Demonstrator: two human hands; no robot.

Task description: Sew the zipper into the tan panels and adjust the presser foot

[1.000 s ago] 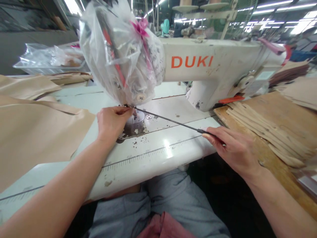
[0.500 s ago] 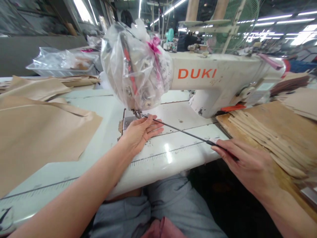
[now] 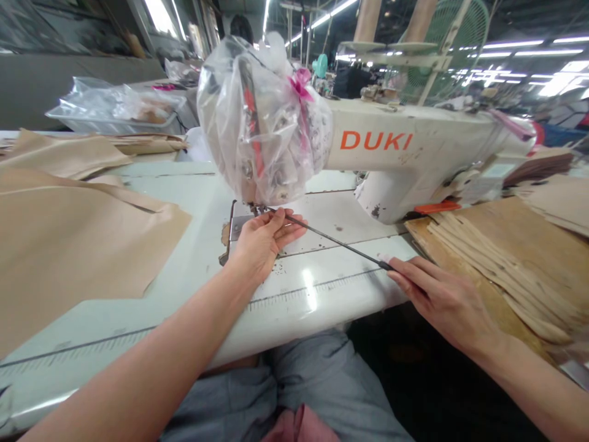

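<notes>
A long thin dark screwdriver [image 3: 338,241] runs slantwise across the sewing machine bed. My right hand [image 3: 444,301] is closed round its handle, near the table's front edge. Thumb and forefinger of my left hand [image 3: 264,242] pinch the shaft close to its tip, while the other fingers stretch out to the right. That tip reaches the presser foot and needle area [image 3: 257,210], partly hidden by my fingers. Above it, a clear plastic bag tied with a pink ribbon covers the head of the sewing machine [image 3: 377,138]. Beside my left hand lies the metal needle plate [image 3: 237,228].
Beige leather-like pieces [image 3: 87,239] lie on the left of the white table [image 3: 202,202]. Stacked beige strips [image 3: 497,264] rest on a brown board [image 3: 529,227] at the right. A white basket [image 3: 113,126] with plastic bags stands at the back left.
The view has shifted a little, so the machine sits slightly farther right. Both hands keep hold of the screwdriver, its tip still at the presser foot; my left fingers have edged closer to the foot.
</notes>
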